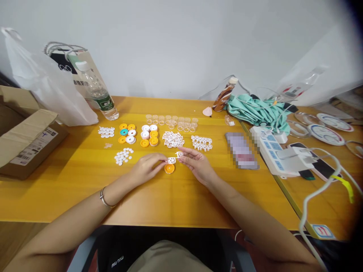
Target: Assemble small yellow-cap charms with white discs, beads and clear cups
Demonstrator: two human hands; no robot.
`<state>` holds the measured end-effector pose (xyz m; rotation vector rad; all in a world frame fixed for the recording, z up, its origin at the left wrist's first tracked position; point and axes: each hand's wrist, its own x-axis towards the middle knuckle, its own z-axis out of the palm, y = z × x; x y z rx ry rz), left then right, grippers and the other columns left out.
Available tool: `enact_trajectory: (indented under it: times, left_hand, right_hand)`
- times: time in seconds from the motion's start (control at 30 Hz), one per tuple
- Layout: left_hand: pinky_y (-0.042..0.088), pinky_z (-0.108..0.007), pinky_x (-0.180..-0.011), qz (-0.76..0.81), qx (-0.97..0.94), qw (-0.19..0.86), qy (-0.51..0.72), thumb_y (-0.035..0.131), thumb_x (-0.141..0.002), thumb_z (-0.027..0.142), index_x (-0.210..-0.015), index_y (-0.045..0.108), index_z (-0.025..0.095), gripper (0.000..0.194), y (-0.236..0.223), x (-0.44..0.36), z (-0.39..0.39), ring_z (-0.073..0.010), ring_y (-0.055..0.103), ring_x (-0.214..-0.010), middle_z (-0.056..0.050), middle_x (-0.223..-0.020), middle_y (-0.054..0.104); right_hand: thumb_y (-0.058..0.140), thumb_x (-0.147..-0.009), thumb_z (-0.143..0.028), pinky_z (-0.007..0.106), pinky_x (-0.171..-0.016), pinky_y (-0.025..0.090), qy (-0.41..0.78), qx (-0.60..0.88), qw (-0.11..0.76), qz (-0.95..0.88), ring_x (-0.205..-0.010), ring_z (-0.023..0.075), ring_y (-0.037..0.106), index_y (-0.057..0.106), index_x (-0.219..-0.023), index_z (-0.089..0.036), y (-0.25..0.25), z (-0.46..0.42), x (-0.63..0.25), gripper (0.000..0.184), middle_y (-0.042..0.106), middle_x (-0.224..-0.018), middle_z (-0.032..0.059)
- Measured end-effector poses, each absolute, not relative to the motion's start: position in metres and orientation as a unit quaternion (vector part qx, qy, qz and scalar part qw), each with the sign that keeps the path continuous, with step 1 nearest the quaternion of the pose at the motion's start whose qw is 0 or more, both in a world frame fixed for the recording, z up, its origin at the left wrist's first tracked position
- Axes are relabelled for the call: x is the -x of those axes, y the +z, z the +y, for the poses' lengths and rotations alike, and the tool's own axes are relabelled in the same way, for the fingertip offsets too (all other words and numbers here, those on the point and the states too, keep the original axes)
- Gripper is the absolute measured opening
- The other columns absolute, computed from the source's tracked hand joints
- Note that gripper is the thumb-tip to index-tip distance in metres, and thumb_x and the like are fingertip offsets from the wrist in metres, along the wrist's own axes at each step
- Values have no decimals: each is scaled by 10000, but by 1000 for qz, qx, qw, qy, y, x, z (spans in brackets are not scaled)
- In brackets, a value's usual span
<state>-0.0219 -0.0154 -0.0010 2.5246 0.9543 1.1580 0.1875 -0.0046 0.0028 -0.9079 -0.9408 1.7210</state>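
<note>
Between finger and thumb, my left hand [149, 166] pinches a small white openwork plastic piece [171, 160]. My right hand [198, 164] grips another white openwork piece [179, 154] close beside it; whether the two are joined I cannot tell. Just below them an orange round cup [169, 169] sits on the table. Ahead lie a heap of white openwork pieces [173, 139] and, to its right, rows of similar pieces [201, 143]. Orange and white round cups [149, 136] stand in a group on the left, with more round parts [127, 133] further left.
Clear plastic rings [171, 122] line up at the back. White discs [124, 156] lie on the left. A water bottle [104, 104], a cardboard box [31, 147] and a plastic bag [51, 83] stand far left. On the right are a phone [241, 149], a power strip [266, 149] and a drink bottle [225, 95].
</note>
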Motion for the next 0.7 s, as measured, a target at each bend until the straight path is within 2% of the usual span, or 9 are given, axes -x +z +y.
enact_trajectory:
  times: [0.17, 0.37, 0.53, 0.7]
  left_hand:
    - [541, -252, -700, 319, -849, 85, 412, 552, -858, 175, -952, 579, 141, 103, -1, 21, -17, -129, 652, -759, -60, -843, 685]
    - [545, -237, -709, 318, -848, 79, 417, 557, -856, 168, -963, 575, 146, 111, 1, 20, -17, -116, 653, -767, -52, -850, 685]
    - [548, -241, -715, 313, -848, 69, 422, 562, -850, 149, -962, 568, 141, 112, 1, 20, -17, -119, 654, -770, -53, -849, 683]
    - [548, -238, -710, 300, -853, 65, 422, 557, -852, 144, -979, 563, 141, 127, 1, 19, -18, -121, 656, -772, -58, -858, 684]
  right_hand:
    - [750, -641, -253, 288, -789, 487, 654, 378, 455, -471, -727, 104, 590, 717, -883, -265, 0, -8, -185, 245, 653, -783, -19]
    - [715, -696, -292, 292, -834, 483, 533, 367, 483, -590, -888, 132, 562, 719, -892, -311, -3, -7, -184, 197, 592, -939, 10]
    - [721, -688, -272, 311, -879, 492, 576, 346, 467, -575, -954, 142, 598, 716, -884, -309, -9, -8, -181, 199, 623, -1018, 2]
    - [726, -676, -263, 350, -879, 506, 627, 361, 432, -538, -858, 146, 656, 703, -914, -270, -8, -10, -179, 239, 712, -890, -12]
